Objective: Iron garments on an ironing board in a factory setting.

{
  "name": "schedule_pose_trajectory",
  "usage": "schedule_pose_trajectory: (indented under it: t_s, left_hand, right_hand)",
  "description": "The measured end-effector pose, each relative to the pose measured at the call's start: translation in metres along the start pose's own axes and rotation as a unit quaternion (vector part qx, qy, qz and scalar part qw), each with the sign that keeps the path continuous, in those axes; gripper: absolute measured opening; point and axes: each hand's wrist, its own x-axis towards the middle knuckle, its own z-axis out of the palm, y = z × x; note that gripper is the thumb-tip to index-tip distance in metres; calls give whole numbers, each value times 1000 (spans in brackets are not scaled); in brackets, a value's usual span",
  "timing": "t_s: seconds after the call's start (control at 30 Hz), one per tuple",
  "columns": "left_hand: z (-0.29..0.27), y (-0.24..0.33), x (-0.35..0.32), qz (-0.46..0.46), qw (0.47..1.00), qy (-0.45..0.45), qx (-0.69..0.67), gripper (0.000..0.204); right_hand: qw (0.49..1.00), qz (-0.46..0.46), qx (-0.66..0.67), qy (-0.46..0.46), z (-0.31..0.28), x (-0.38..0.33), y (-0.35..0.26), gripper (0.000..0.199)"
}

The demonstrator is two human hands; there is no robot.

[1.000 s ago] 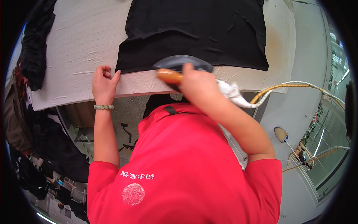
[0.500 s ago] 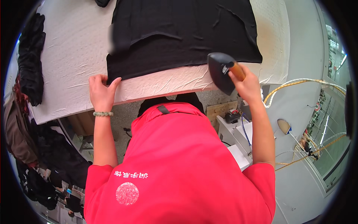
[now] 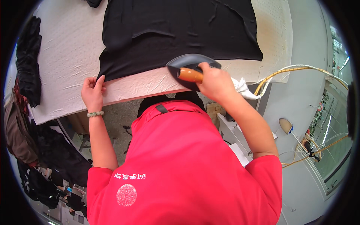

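Note:
A black garment (image 3: 180, 35) lies spread over the pale padded ironing table (image 3: 67, 60), with several creases in its cloth. At its near left corner my left hand (image 3: 93, 92) pinches the fabric between thumb and fingers, drawing that corner out to a point. My right hand (image 3: 217, 82) is wrapped round the wooden handle of a dark steam iron (image 3: 193, 62). The iron is at the garment's near hem, around the middle, its tip toward the left. Whether its sole touches the cloth cannot be seen.
A white and yellow hose (image 3: 285, 69) runs from the iron to the right. Dark bundled cloth (image 3: 29, 62) hangs over the table's left edge, with more garments (image 3: 56, 153) below. Under the table's right side stands a white unit (image 3: 234, 138). An iron-shaped plate (image 3: 285, 126) is farther right.
The iron has swung left along the near hem and turned, its tip now toward the left. My left hand has pulled the garment's corner slightly left and closed on it.

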Motion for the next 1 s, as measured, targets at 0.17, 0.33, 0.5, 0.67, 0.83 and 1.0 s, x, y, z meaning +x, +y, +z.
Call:
schedule_pose_trajectory:
  t_s: [0.17, 0.33, 0.5, 0.67, 0.83, 1.0]
  left_hand:
    - [1, -7, -3, -10, 1000, 16, -4, 22]
    - [19, -1, -35, -68, 987, 111, -99, 26]
    - [103, 33, -96, -186, 905, 93, -371, 35]
    - [187, 70, -97, -239, 900, -40, -361, 22]
    - [216, 67, -102, -226, 920, -29, -318, 24]
    - [222, 66, -103, -210, 926, -9, -313, 25]
  right_hand:
    - [997, -51, -11, -60, -1, -15, 12, 51]
    - [1000, -10, 11, -21, -18, -33, 60, 61]
    - [985, 64, 121, 101, -30, -24, 125, 71]
    - [988, 49, 95, 114, -40, 0, 123, 72]
    - [999, -19, -21, 28, -45, 15, 63, 59]
    - [991, -105, -74, -25, -35, 29, 49, 42]
